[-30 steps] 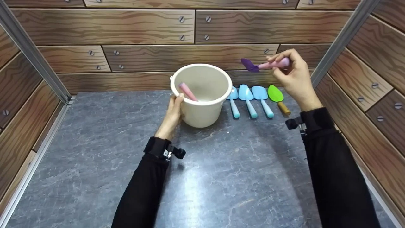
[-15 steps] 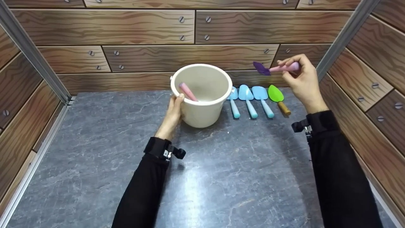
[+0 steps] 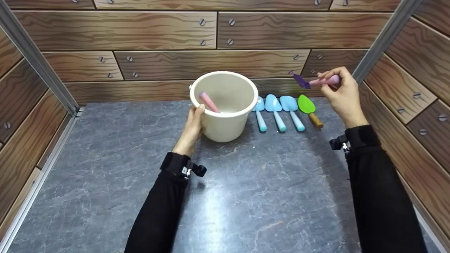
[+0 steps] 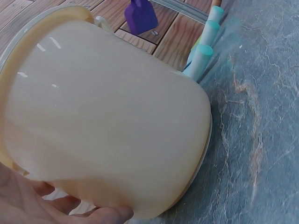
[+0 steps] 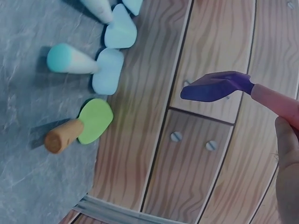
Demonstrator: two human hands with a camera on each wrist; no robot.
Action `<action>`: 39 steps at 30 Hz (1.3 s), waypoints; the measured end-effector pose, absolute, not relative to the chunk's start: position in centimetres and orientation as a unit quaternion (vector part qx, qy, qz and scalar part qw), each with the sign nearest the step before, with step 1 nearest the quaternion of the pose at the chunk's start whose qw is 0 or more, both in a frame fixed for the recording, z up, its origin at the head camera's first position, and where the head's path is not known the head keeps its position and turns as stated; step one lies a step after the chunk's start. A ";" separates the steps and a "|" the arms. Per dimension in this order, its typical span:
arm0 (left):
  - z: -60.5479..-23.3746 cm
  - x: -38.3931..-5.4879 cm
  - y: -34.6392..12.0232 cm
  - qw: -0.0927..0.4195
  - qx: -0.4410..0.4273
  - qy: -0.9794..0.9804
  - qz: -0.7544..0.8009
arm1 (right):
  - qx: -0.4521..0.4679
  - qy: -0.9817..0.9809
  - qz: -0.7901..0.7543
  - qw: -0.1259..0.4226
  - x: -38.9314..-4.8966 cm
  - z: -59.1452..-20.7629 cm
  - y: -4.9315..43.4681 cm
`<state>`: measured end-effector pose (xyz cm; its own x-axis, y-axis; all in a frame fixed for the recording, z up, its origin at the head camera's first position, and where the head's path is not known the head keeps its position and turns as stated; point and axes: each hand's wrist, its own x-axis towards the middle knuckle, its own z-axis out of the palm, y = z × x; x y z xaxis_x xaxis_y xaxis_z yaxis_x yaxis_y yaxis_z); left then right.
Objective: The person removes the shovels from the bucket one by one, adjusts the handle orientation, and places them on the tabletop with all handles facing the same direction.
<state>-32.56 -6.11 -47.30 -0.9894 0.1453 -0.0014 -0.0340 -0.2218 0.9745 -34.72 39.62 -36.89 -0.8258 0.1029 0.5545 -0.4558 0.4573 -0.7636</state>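
Note:
My left hand (image 3: 192, 124) grips the near left side of a cream bucket (image 3: 226, 128), thumb over the rim. In the left wrist view its fingers lie along the bucket's wall. A pink handle (image 3: 210, 102) leans inside the bucket; its lower end is hidden. Raised at the right, my right hand (image 3: 342, 95) pinches the pink handle of a small purple trowel (image 3: 301, 81), its blade pointing left. In the right wrist view the purple blade (image 5: 210, 88) shows in front of the wood-patterned wall.
Right of the bucket lie three light-blue trowels (image 3: 279, 121) in a row, the leftmost partly hidden by it. Beside them is a green trowel (image 3: 306, 104) with a brown handle. Wood-patterned walls (image 3: 165, 65) stand around the grey tabletop (image 3: 116, 151).
My right hand has moved right and slightly down with the purple trowel, away from the bucket. The left hand and the bucket have stayed in place.

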 end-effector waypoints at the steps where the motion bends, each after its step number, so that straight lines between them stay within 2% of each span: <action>1: -47.3 -32.5 -6.1 0.058 0.046 0.621 0.780 | 0.108 -0.811 0.505 0.275 -34.8 -37.1 39.8; 39: -47.2 -32.5 -6.2 0.052 0.051 0.615 0.785 | -0.012 -0.863 0.425 0.272 -35.3 -42.6 45.8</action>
